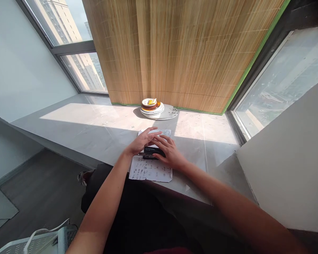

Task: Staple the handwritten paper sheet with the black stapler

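Observation:
A black stapler (154, 151) lies crosswise over white paper with handwritten marks (151, 172) on the window ledge. A thin metal-looking piece (141, 153) shows at the stapler's left end. My right hand (172, 152) is around the stapler's right end, its thumb on the near side and its fingers over the far side. My left hand (142, 141) is at the stapler's left end, with fingers stretched to the right above the far part of the paper. Its fingertips meet or overlap those of my right hand. Part of the stapler is hidden under the hands.
Behind the paper, a stack of plates (152, 110) stands on a large oval plate (171, 112) near the bamboo blind (175, 53). Windows and walls flank the grey ledge (95, 135). A light plastic basket (34, 243) is on the floor at lower left.

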The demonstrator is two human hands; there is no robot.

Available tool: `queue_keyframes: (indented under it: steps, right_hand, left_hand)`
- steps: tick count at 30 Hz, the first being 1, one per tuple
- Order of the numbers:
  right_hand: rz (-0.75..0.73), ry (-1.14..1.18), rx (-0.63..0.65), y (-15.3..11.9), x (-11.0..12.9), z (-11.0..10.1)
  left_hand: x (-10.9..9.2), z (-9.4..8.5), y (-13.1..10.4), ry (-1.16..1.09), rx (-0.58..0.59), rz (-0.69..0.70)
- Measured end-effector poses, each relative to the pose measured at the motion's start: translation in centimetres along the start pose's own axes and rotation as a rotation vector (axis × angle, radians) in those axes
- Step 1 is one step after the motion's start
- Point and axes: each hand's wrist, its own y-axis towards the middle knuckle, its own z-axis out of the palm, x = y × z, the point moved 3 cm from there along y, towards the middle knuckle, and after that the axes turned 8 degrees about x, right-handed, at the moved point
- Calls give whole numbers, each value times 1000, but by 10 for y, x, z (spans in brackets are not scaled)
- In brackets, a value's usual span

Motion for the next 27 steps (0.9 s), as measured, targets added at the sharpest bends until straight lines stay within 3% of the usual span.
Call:
queue_keyframes:
  steps: [2, 5, 7, 8, 12, 15, 20, 27]
  right_hand:
    - [-7, 71, -15, 1, -4, -2]
    - [23, 186, -42, 1, -20, -10]
    - [109, 220, -68, -1, -38, -16]
    - [172, 223, -92, -3, -50, -20]
    - [528, 141, -213, -17, -100, -29]
    - [733, 11, -158, -27, -120, -30]
    - [673, -123, 81, -23, -110, -27]
    - [684, -44, -39, -20, -107, -34]
  left_hand:
    - [-2, -10, 2, 147, -90, 95]
    - [-8, -43, 1, 572, -418, 245]
    - [-8, -70, 0, 919, -631, 201]
    - [-6, -84, 1, 1056, -673, 129]
    - [14, -124, 9, 1299, -594, -220]
    - [24, -136, 9, 1297, -585, -308]
    - [24, -144, -3, 1275, -663, -316]
    - [19, -144, -11, 1126, -810, -215]
